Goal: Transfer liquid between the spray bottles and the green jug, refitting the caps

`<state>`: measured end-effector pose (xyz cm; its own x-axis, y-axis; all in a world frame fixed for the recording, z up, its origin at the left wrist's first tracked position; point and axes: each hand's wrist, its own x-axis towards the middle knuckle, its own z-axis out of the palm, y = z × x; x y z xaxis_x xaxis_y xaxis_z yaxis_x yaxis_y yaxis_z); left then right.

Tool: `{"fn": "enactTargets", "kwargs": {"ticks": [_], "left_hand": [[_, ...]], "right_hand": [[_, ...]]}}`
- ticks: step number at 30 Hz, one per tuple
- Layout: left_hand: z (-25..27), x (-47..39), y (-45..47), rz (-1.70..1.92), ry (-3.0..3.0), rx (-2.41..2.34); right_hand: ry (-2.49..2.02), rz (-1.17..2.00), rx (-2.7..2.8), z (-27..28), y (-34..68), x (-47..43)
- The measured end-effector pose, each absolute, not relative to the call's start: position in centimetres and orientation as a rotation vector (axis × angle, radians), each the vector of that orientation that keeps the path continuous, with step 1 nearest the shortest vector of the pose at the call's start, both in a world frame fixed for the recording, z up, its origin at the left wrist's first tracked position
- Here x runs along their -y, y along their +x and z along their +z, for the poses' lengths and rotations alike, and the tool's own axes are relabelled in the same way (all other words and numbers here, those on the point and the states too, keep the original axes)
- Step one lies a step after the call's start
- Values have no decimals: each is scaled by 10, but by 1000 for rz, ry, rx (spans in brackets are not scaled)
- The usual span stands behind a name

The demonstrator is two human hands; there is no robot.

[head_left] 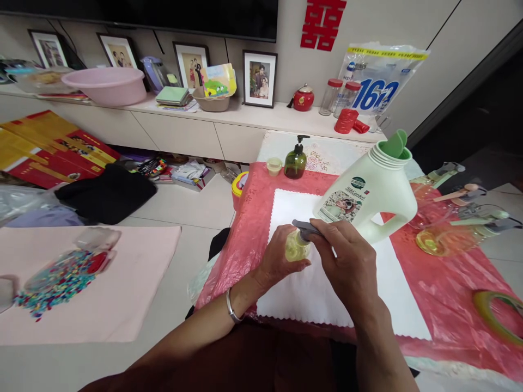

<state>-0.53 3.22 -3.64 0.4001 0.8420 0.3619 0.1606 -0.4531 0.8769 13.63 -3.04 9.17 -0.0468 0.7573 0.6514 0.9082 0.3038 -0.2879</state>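
Observation:
My left hand is wrapped around a small clear pump bottle with pale yellow liquid in it. At the bottle's neck, my right hand grips the grey pump head between thumb and fingers. Whether the pump is fully screwed on, I cannot tell. Just beyond my right hand stands a large pale green detergent jug, with a green piece sticking up from its mouth. Both hands are over a white scalloped cloth on the table.
Several pump bottles with yellowish liquid lie at the right, near a roll of tape. A dark green pump bottle and a small cup stand at the back of the red plastic sheet. Colourful pieces lie on a pink mat at left.

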Motion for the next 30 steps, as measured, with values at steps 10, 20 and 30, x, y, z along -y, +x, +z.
{"fn": "enactTargets", "kwargs": {"ticks": [10, 20, 30], "left_hand": [[-24, -32, -11, 995, 1900, -862], [-1, -29, -15, 1167, 1601, -874], [-2, -22, -3, 1217, 1441, -960]], "right_hand": [[-1505, -245, 1826, 91, 134, 31], [-1542, -215, 1826, 91, 123, 32], [-1539, -104, 1777, 90, 120, 31]]}}
